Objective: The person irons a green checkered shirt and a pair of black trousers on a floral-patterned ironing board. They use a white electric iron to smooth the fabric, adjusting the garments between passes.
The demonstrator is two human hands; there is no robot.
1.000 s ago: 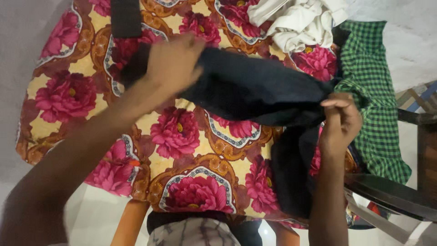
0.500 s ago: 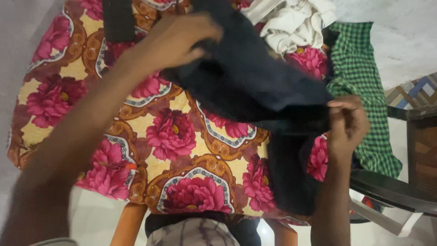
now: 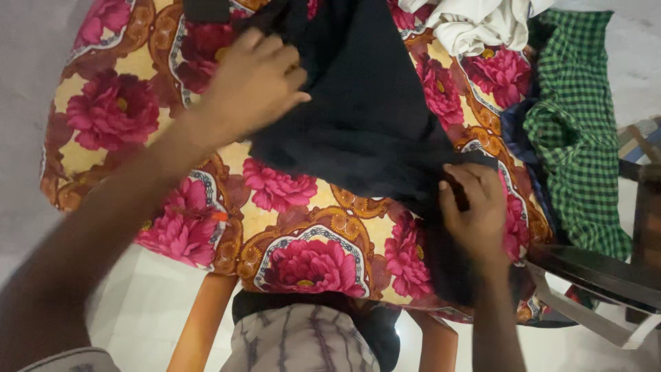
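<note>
Head view, looking down on a surface (image 3: 103, 158) draped in a glossy floral cloth: large magenta blooms on a cream ground, framed by brown and orange scrollwork. A dark garment (image 3: 365, 117) of matte navy-black fabric lies across the middle of this cloth, broad and fairly flat at the top of the view, narrowing toward the near edge, where a fold hangs over the side.

The left hand (image 3: 251, 86) rests on the garment's left edge, fingers bent and pinching the fabric against the cloth. The right hand (image 3: 475, 207) is clenched on the garment's lower right part, fingers curled into a bunch of the dark fabric near the surface's near edge.

At the far edge, a crumpled white cloth (image 3: 482, 24) lies in soft folds, just beside the dark garment. To the right, a green shirt (image 3: 575, 138) in a small black check drapes over the side of the surface, with a strip of blue fabric (image 3: 516, 131) showing beside it. A dark chair arm (image 3: 599, 275) crosses the lower right corner.
</note>
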